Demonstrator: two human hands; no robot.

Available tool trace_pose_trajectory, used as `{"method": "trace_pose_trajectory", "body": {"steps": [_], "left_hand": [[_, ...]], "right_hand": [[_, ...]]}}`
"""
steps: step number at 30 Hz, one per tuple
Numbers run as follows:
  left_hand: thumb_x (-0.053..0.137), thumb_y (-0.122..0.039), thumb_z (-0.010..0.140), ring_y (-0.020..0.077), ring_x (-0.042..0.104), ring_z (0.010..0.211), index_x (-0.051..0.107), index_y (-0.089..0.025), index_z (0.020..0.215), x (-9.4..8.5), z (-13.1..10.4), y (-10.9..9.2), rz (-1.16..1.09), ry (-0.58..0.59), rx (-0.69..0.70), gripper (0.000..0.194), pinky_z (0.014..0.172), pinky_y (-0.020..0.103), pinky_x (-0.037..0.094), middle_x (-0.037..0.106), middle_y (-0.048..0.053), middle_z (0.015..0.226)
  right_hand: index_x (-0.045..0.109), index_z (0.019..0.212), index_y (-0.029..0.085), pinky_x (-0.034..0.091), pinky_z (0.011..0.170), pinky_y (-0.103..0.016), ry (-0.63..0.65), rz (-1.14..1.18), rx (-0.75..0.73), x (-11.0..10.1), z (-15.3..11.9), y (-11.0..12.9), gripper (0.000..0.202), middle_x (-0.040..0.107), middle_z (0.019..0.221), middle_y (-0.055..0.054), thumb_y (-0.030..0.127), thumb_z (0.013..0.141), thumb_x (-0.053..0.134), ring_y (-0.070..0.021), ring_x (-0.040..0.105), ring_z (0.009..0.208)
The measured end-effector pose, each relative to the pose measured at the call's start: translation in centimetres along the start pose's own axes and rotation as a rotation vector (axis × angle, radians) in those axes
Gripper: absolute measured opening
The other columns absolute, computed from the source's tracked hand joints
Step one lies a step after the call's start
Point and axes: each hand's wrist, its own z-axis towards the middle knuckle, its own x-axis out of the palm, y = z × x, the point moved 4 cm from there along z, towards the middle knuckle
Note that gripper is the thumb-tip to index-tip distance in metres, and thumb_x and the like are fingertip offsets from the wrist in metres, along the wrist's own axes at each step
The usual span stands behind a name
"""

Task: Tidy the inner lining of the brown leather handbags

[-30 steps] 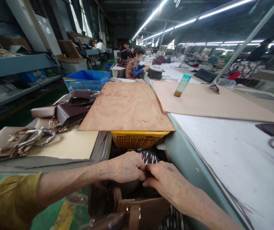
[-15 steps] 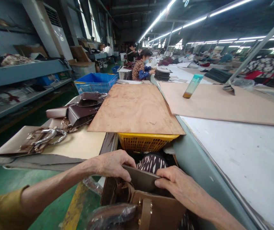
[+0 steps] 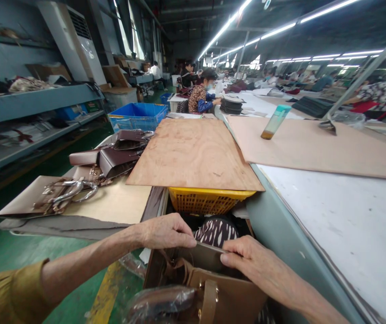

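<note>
A brown handbag (image 3: 235, 290) rests low in front of me, its top standing open and its plastic-wrapped handle (image 3: 165, 299) toward me. My left hand (image 3: 170, 231) is closed on the bag's far upper edge, thumb and fingers together. Farther right on that same edge, my right hand (image 3: 247, 254) pinches the rim between thumb and fingers. Part of the bag's inside shows below the hands. Black-and-white patterned cloth (image 3: 215, 230) lies just beyond the edge.
A wooden board (image 3: 196, 153) lies over a yellow basket (image 3: 209, 200) ahead. Several handbags (image 3: 118, 159) are piled at left, near a blue crate (image 3: 137, 114). On the right-hand table (image 3: 334, 216) a bottle (image 3: 275, 122) stands tilted. A seated co-worker (image 3: 199, 99) is farther off.
My left hand has shifted a little to the right along the bag's rim, and its thumb has tucked in closer. My right hand keeps its pinch. The whole view has moved slightly.
</note>
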Motion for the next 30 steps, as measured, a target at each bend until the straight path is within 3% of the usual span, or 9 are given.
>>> {"method": "trace_pose_trajectory", "body": {"steps": [5,9,12,16,24,30], "left_hand": [[0.048,-0.033,0.080,0.0070,0.031,0.050,0.063,-0.012,0.072,0.3,0.0,0.3,0.000,0.038,0.002,0.027,0.043,0.017,0.025,0.037,-0.004,0.055],[0.046,-0.031,0.080,0.0069,0.032,0.049,0.060,-0.013,0.069,0.6,-0.1,0.1,0.041,-0.005,0.013,0.026,0.042,0.017,0.024,0.037,-0.005,0.053],[0.046,-0.028,0.079,0.0066,0.030,0.049,0.058,-0.013,0.065,1.0,0.0,-0.3,0.039,-0.044,0.014,0.024,0.042,0.017,0.023,0.034,-0.005,0.052],[0.046,-0.024,0.077,0.0062,0.028,0.049,0.056,-0.012,0.061,1.4,0.2,-0.9,-0.004,-0.070,0.026,0.022,0.042,0.017,0.021,0.032,-0.005,0.052],[0.046,-0.052,0.080,0.0068,0.033,0.045,0.060,-0.012,0.070,-0.1,-1.2,0.4,-0.259,-0.110,-0.106,0.043,0.040,0.016,0.025,0.038,-0.004,0.052],[0.049,-0.047,0.079,0.0071,0.033,0.047,0.065,-0.011,0.072,-0.8,-2.3,1.4,-0.179,-0.175,-0.104,0.040,0.044,0.017,0.025,0.040,-0.004,0.052]], "right_hand": [[0.036,0.056,0.018,0.022,0.050,-0.023,0.001,-0.007,0.003,0.1,0.0,0.0,0.029,0.036,0.057,0.006,0.028,0.082,0.044,-0.0104,0.037,0.059],[0.044,0.056,0.018,0.027,0.057,-0.024,-0.061,-0.135,-0.011,-0.1,0.0,0.6,0.030,0.045,0.058,0.004,0.028,0.084,0.045,-0.0126,0.045,0.063],[0.053,0.063,0.018,0.029,0.062,-0.026,-0.087,-0.225,-0.107,0.1,0.4,1.5,0.021,0.055,0.063,0.002,0.024,0.083,0.049,-0.0142,0.050,0.067],[0.060,0.071,0.018,0.030,0.061,-0.025,-0.079,-0.178,-0.229,1.1,1.4,2.9,0.016,0.062,0.072,0.001,0.018,0.083,0.048,-0.0133,0.053,0.068],[0.053,0.061,0.017,0.029,0.058,-0.025,-0.099,-0.129,-0.105,1.6,2.0,2.8,0.026,0.057,0.065,0.002,0.023,0.085,0.044,-0.0129,0.051,0.063],[0.045,0.057,0.018,0.026,0.054,-0.024,-0.109,-0.105,-0.108,1.5,1.9,2.2,0.031,0.049,0.057,0.005,0.027,0.086,0.043,-0.0113,0.048,0.060]]}}
